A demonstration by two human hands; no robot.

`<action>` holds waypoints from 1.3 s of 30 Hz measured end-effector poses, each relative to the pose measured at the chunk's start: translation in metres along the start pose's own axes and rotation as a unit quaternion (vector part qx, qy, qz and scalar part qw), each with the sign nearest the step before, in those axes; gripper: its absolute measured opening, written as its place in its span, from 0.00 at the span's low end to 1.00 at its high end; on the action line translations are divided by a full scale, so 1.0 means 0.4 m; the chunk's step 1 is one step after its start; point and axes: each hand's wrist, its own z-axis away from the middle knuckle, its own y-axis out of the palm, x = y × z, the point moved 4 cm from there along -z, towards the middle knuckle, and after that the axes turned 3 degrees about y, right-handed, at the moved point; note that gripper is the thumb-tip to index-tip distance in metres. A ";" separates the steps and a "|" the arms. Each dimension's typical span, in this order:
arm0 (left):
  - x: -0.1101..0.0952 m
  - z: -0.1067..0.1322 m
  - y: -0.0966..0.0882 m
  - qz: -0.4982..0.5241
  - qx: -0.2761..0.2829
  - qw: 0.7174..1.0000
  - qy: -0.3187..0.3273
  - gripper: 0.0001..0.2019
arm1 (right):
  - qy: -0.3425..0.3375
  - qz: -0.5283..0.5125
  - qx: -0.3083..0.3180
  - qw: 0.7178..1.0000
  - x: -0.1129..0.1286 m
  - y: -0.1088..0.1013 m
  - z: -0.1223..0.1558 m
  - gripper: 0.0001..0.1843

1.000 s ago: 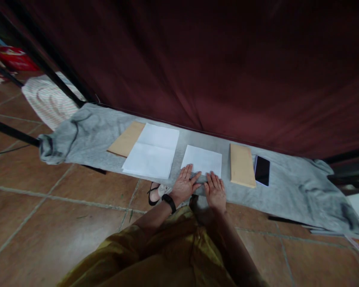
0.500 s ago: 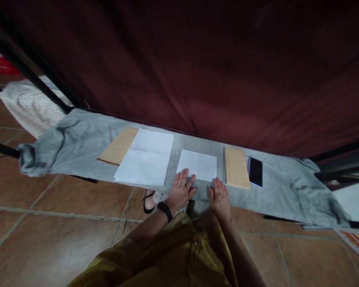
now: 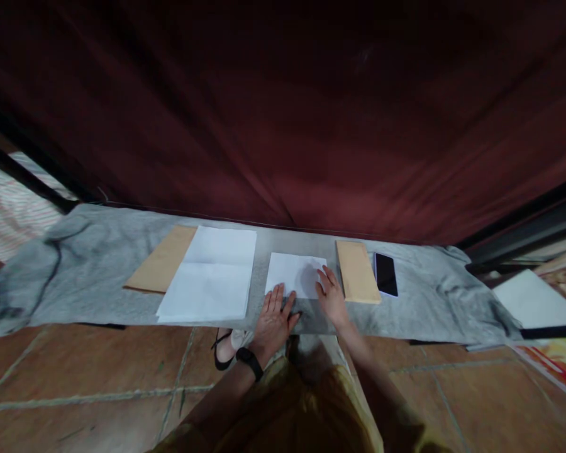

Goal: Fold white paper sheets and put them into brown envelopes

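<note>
A folded white sheet of paper (image 3: 292, 270) lies flat on the grey cloth in front of me. My left hand (image 3: 272, 324) rests with fingers spread on its near left corner and edge. At the sheet's right side is my right hand (image 3: 331, 296), fingers apart and slightly bent, with its tips at the paper's right edge. Left of the sheet, a stack of larger white paper (image 3: 212, 277) with a crease across it partly covers brown envelopes (image 3: 160, 261). Just right of my right hand lies another brown envelope (image 3: 357, 270).
A phone (image 3: 385, 275) lies right of the brown envelope. The grey cloth (image 3: 429, 289) covers a narrow bench, with a dark red curtain (image 3: 283, 126) behind it. Striped fabric (image 3: 14, 201) hangs at the left; white board-like material (image 3: 535, 299) is at the right. Tiled floor lies below.
My right hand has moved up from the sheet's near right corner to its right edge, fingers bending a little. My left hand stays at the near left edge. The camera view has shifted.
</note>
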 end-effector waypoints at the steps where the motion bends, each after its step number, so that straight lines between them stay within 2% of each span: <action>1: 0.001 0.001 0.003 -0.003 -0.001 1.000 0.000 0.30 | 0.001 0.015 0.013 1.000 0.001 0.006 -0.042 0.24; 3: 0.004 0.002 0.008 -0.008 -0.005 1.000 0.002 0.29 | 0.007 0.063 0.064 0.996 0.003 0.021 -0.121 0.24; 5: 0.006 0.002 0.011 -0.015 -0.011 1.000 0.005 0.29 | 0.008 0.115 0.140 0.983 0.007 0.041 -0.182 0.25; 8: 0.007 0.003 0.011 -0.028 -0.018 0.999 0.011 0.29 | 0.000 0.124 0.178 0.976 0.017 0.057 -0.242 0.23; 14: 0.007 0.005 0.007 -0.037 -0.031 0.999 0.018 0.30 | 0.024 0.113 0.215 0.970 0.016 0.072 -0.293 0.17; 17: 0.009 0.007 0.004 -0.033 -0.039 0.999 0.018 0.29 | 0.049 0.087 0.225 0.969 0.010 0.064 -0.310 0.15; 20: 0.011 0.008 -0.001 -0.023 -0.047 0.999 0.010 0.30 | 0.076 0.036 0.238 0.968 0.003 0.043 -0.318 0.08; 22: 0.011 0.008 -0.007 -0.015 -0.050 0.999 0.005 0.31 | 0.093 -0.012 0.245 0.965 -0.003 0.021 -0.315 0.03; 24: 0.010 0.008 -0.014 -0.006 -0.054 0.999 -0.002 0.33 | 0.110 -0.068 0.244 0.961 -0.011 -0.006 -0.305 0.02; 27: 0.010 0.011 -0.024 0.008 -0.065 0.998 -0.018 0.34 | 0.143 -0.161 0.217 0.952 -0.025 -0.046 -0.276 0.07; 30: 0.018 0.018 -0.029 0.033 -0.086 0.995 -0.042 0.35 | 0.192 -0.249 0.159 0.936 -0.037 -0.062 -0.228 0.15; 35: 0.037 0.032 -0.033 0.115 -0.123 0.983 -0.066 0.38 | 0.274 -0.339 0.074 0.897 -0.036 -0.007 -0.112 0.20; 39: 0.052 0.036 -0.036 0.157 -0.120 0.977 -0.086 0.40 | 0.292 -0.357 0.037 0.887 -0.026 0.051 -0.037 0.22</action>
